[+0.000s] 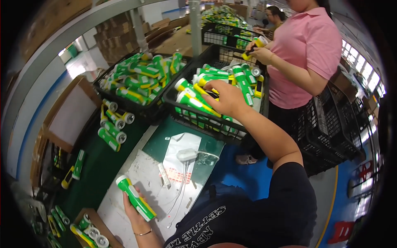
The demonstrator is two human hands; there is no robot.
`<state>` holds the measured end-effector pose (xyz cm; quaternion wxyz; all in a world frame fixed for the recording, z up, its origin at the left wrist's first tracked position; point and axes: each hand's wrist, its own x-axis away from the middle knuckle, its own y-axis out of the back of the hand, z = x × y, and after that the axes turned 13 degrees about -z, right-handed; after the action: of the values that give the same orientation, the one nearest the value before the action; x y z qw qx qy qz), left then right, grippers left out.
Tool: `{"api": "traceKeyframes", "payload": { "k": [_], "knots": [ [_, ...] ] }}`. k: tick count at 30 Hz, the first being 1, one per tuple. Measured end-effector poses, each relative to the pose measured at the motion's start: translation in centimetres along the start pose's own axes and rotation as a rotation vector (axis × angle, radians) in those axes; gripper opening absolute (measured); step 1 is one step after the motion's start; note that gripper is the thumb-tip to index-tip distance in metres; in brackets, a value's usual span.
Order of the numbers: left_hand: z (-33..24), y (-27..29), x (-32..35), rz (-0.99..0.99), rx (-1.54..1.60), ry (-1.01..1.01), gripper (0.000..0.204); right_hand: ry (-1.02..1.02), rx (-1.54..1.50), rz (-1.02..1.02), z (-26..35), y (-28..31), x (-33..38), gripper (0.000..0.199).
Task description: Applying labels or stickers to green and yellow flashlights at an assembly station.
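Observation:
My left hand (133, 211), with a bracelet at the wrist, is closed around a green flashlight (136, 199) with yellow strips. It holds the flashlight tilted over the white work surface (124, 215). My right arm reaches across to a black plastic crate (168, 98) full of similar flashlights. There my right hand (228, 98) has its thumb and fingers around a green and yellow flashlight (199, 89) that lies among the others. Part of that flashlight is hidden by the fingers.
A second black crate (155, 108) heaped with flashlights stands to the left. Loose flashlights (109, 138) lie on the green table. A white cable with a box (187, 155) rests near the middle. A person in a pink shirt (306, 53) handles a flashlight beside stacked crates (322, 128).

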<state>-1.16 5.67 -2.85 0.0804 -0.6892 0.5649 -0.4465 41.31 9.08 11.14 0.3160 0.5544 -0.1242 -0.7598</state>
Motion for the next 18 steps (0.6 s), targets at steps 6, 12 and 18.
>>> {"api": "traceKeyframes", "payload": {
  "k": [6,12,18],
  "knots": [
    [0.6,-0.2,0.0,-0.097,-0.088,-0.024,0.042,0.112,-0.404,0.295,10.5,-2.6,4.7,0.023],
    [0.0,0.0,0.6,-0.112,-0.064,-0.058,0.051,0.057,-0.588,0.705,17.6,-7.5,10.3,0.023],
    [-0.3,0.9,0.5,-0.06,-0.062,-0.086,0.046,0.215,-0.604,0.727,21.0,-9.2,12.8,0.012]
  ]
}}
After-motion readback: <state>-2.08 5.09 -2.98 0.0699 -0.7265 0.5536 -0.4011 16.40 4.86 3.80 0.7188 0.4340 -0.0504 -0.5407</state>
